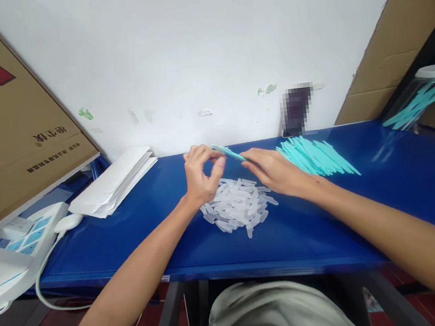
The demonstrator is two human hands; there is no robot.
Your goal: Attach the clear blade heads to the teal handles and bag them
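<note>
A slim teal stick (pixel 229 152) is stretched between my two hands above the blue table. Its left end meets the bent fingertips of my left hand (pixel 201 170), whose thumb and fingers curl into a ring. My right hand (pixel 268 167) grips the other end, fingers pressed together. Below them lies a loose heap of small frosted, translucent plastic pieces (pixel 241 204), long and narrow with rounded ends. Right of my right hand spreads a pile of similar teal sticks (pixel 316 157). My fingers partly hide the held stick; whether it is one or several I cannot tell.
A stack of white paper packets (pixel 112 182) and a white device with blue labels and a cable (pixel 28 250) are at left, by a large cardboard box (pixel 22 116). A blurred dark object (pixel 295 109) leans on the wall. A clear jar (pixel 421 100) holds teal sticks.
</note>
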